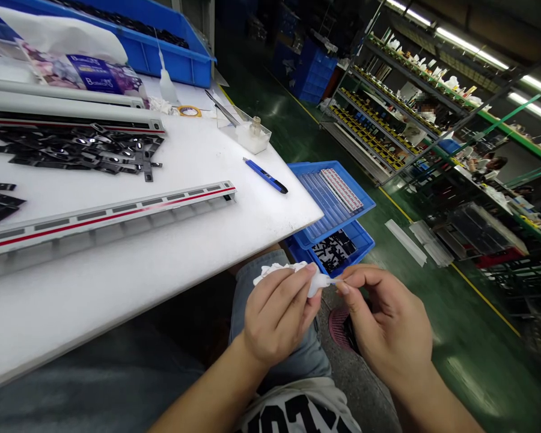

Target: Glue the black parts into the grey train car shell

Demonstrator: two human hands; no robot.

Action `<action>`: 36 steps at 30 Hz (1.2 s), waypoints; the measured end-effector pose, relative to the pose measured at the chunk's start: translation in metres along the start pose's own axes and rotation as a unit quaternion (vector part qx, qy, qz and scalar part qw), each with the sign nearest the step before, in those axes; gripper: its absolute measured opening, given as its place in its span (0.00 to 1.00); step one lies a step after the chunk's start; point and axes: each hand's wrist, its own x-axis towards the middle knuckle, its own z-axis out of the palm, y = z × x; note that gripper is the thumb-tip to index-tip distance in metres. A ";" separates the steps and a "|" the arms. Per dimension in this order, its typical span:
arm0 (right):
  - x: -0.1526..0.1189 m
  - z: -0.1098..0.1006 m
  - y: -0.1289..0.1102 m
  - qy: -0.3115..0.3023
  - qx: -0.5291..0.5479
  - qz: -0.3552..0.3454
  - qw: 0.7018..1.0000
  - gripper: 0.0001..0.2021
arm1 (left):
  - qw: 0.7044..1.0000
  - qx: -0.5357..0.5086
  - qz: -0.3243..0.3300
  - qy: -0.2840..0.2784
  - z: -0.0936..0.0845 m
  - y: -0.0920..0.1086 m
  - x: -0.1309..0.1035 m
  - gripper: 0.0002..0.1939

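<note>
Over my lap, off the table's edge, my left hand (279, 313) is wrapped round a small white squeeze bottle (318, 282) with crumpled white tissue (275, 270) around it. The thin tip of the bottle points right. My right hand (385, 322) pinches that tip between thumb and forefinger. On the white table (171, 258) lie a long white strip with a red line (130, 210), a heap of black parts (90, 147) and a blue pen (265, 175).
Blue trays (365, 207) with strips and black parts stand beyond the table's right corner. At the back are a tissue pack (92, 75), another white bottle (166, 84), a tape roll (189, 111), a clear box (264, 141) and a blue bin (198, 66). People sit near distant shelves.
</note>
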 end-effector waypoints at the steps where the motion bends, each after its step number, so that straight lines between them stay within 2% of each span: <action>1: 0.001 0.001 0.001 -0.008 -0.007 0.002 1.000 0.08 | 1.000 -0.001 -0.002 -0.001 0.001 0.000 0.000 0.17; 6: 0.004 0.004 0.005 -0.047 0.019 0.011 0.999 0.06 | 1.000 -0.003 -0.002 -0.001 0.003 -0.001 -0.001 0.16; 13: 0.007 0.005 0.010 -0.076 0.101 -0.010 0.992 0.06 | 0.999 -0.032 -0.027 0.013 0.005 0.004 0.001 0.17; 21: 0.002 0.007 0.014 -0.043 0.121 -0.057 0.990 0.08 | 0.990 -0.114 -0.088 0.016 0.005 0.015 0.004 0.18; 26: 0.000 0.009 0.017 -0.021 0.122 -0.088 0.988 0.10 | 0.988 -0.127 -0.091 0.016 0.004 0.017 0.004 0.19; 36: -0.003 0.010 0.019 0.009 0.100 -0.090 0.991 0.10 | 0.983 -0.149 -0.105 0.016 0.004 0.020 0.005 0.18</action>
